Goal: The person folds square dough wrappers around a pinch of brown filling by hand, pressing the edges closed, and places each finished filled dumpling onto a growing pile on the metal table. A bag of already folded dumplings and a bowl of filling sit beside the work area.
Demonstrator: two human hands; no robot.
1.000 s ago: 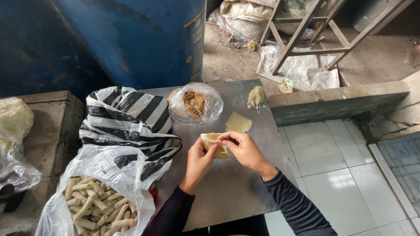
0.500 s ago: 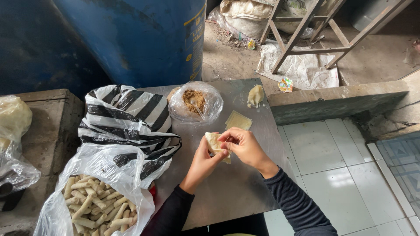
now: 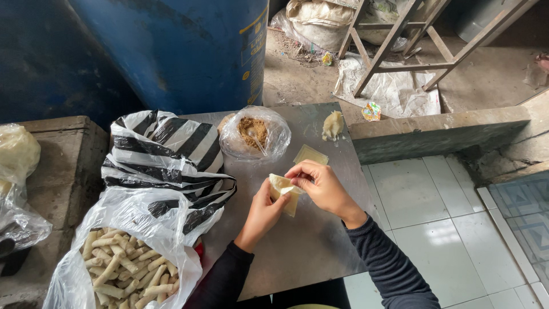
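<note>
1. The left hand [image 3: 264,210] comes up from below with its fingers curled, pinching the lower left edge of a pale wrapper [image 3: 286,191] between thumb and fingertips.
2. The right hand [image 3: 321,186] reaches in from the right, fingers bent, and pinches the top fold of the same wrapper; the two hands meet over it.
3. The wrapper is partly folded and is lifted a little above the grey metal tabletop [image 3: 297,252], near its middle.
4. Just beyond the right hand, a flat square wrapper sheet [image 3: 310,154] lies on the tabletop.
5. Farther back, near the far edge, sits a small pale lump of dough [image 3: 333,125].
6. To the left of that lump is a clear plastic bag of brown filling [image 3: 254,134], open at the top.
7. Left of the hands, a black-and-white striped plastic bag [image 3: 166,157] is bunched on the table's left side.
8. In front of it, at the near left corner, a clear bag of finished rolls [image 3: 123,266] stands open, packed with pale stick-shaped pieces.
9. Behind the table rises a large blue drum [image 3: 183,46].
10. White floor tiles [image 3: 423,200] lie to the right.
</note>
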